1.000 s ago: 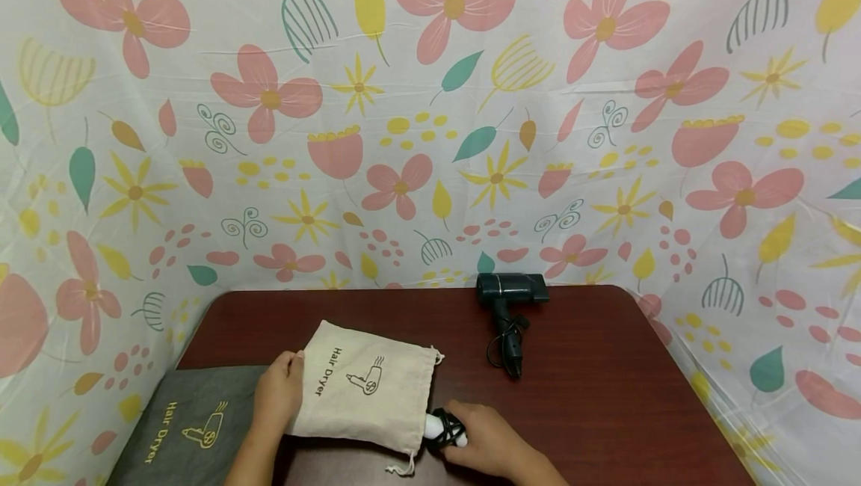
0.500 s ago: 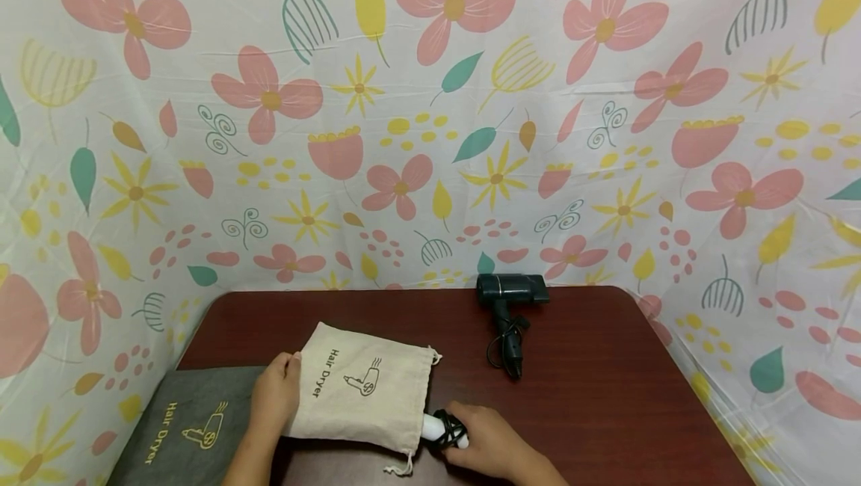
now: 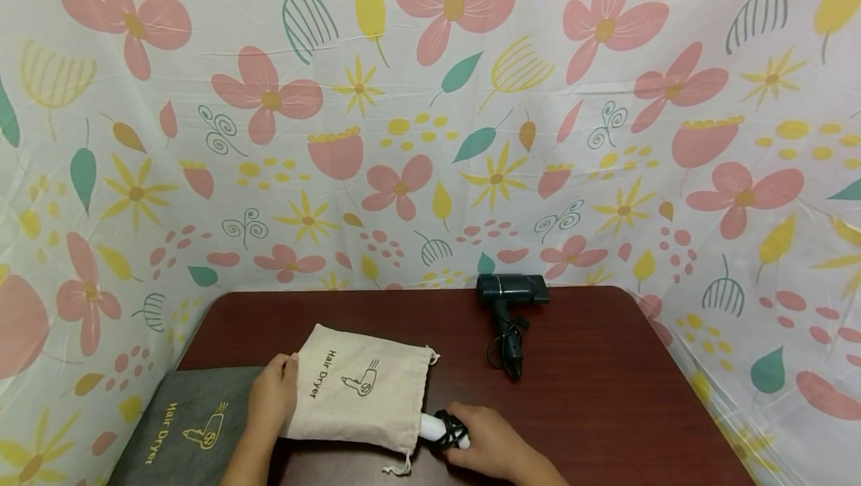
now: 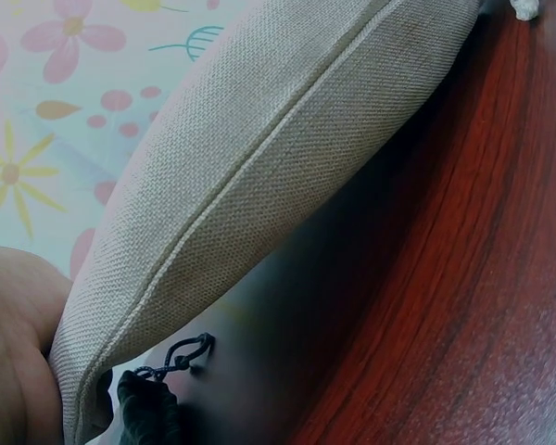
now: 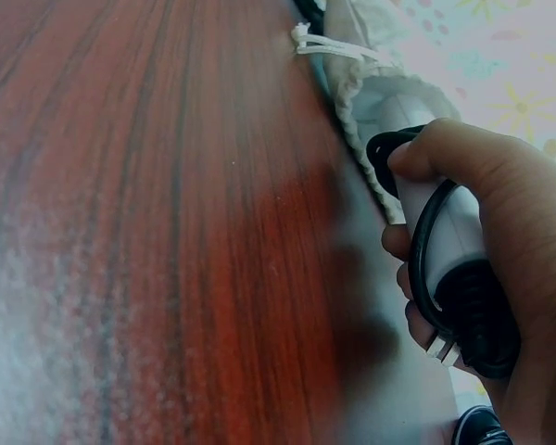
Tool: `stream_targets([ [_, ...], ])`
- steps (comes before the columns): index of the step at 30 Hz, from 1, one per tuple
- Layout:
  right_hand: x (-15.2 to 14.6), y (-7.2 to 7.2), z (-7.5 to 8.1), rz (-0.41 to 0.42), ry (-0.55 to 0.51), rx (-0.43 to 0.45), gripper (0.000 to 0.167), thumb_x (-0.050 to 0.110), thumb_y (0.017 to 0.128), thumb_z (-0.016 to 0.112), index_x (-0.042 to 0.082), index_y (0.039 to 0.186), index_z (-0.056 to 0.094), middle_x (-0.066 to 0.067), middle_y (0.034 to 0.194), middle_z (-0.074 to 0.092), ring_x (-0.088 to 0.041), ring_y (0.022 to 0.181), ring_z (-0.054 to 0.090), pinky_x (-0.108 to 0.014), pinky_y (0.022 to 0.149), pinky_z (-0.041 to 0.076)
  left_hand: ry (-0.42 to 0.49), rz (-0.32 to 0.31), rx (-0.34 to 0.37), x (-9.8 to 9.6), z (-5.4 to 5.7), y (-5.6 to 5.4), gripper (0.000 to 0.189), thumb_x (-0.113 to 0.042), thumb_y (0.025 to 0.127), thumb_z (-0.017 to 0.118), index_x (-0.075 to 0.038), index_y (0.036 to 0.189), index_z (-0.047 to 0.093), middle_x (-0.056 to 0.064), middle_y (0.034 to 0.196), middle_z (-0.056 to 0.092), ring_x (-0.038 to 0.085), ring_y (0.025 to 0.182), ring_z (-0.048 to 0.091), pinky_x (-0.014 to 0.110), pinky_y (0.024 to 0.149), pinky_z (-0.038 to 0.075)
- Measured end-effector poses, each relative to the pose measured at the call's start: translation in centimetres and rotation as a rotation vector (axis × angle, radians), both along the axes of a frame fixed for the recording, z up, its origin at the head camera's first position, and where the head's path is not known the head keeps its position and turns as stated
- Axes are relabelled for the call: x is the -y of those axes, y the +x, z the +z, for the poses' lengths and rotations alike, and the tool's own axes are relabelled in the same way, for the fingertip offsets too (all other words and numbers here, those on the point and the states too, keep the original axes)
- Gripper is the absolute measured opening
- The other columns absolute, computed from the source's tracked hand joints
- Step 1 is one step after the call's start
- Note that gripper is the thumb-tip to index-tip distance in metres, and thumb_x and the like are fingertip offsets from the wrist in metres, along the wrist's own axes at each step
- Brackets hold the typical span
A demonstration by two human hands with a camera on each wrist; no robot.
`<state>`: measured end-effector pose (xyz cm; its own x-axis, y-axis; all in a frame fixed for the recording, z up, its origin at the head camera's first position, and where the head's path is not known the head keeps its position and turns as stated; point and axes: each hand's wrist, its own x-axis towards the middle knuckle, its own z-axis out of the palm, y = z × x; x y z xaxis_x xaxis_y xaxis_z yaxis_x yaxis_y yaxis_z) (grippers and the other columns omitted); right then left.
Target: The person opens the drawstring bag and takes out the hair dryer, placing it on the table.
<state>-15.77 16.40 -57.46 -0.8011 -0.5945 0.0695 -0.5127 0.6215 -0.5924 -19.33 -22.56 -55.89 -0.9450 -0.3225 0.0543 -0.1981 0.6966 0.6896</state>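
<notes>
A cream drawstring bag [image 3: 359, 415] printed "Hair Dryer" lies slanted in front of me, bulging at its seam in the left wrist view. My left hand [image 3: 272, 395] grips its closed end at the left corner. From the open mouth at the right sticks the white handle of a hair dryer [image 3: 432, 427], wound with its black cord [image 5: 424, 246]. Its head is hidden inside the bag. My right hand [image 3: 489, 441] grips this handle, thumb over the cord, with the plug prongs [image 5: 442, 350] showing below the fingers.
A dark green hair dryer [image 3: 513, 288] with a bundled cord lies at the back of the reddish-brown table [image 3: 605, 381]. At the left lies a grey drawstring bag [image 3: 178, 415], also printed "Hair Dryer". A floral curtain [image 3: 430, 239] surrounds the table's back and sides.
My left hand and the cream bag have shifted slightly left. A bit more of the white handle shows outside the mouth, while my right hand has stayed nearly still.
</notes>
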Motion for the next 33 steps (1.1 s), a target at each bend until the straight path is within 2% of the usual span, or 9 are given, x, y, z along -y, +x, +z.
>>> stream_targets([
  [15,-0.23,-0.02,0.05,-0.004,0.012,-0.015,0.039,0.029,0.078,0.078,0.019,0.113,0.064,0.016,0.090,0.064,0.007,0.075,0.052,-0.017,0.064,0.046,0.001,-0.003,0.011,0.21,0.38,0.13,0.035,-0.032,0.109,0.041,-0.005,0.101,0.063,0.009,0.077,0.059,0.026,0.073,0.055,0.037,0.065,0.040],
  [33,-0.21,0.00,-0.39,-0.014,0.014,-0.024,0.037,0.029,0.077,0.080,0.023,0.109,0.063,0.019,0.087,0.060,0.006,0.073,0.051,-0.017,0.064,0.045,-0.002,0.002,0.006,0.51,0.55,0.18,0.035,-0.030,0.109,0.042,-0.003,0.102,0.063,0.010,0.080,0.061,0.026,0.074,0.055,0.038,0.066,0.041],
])
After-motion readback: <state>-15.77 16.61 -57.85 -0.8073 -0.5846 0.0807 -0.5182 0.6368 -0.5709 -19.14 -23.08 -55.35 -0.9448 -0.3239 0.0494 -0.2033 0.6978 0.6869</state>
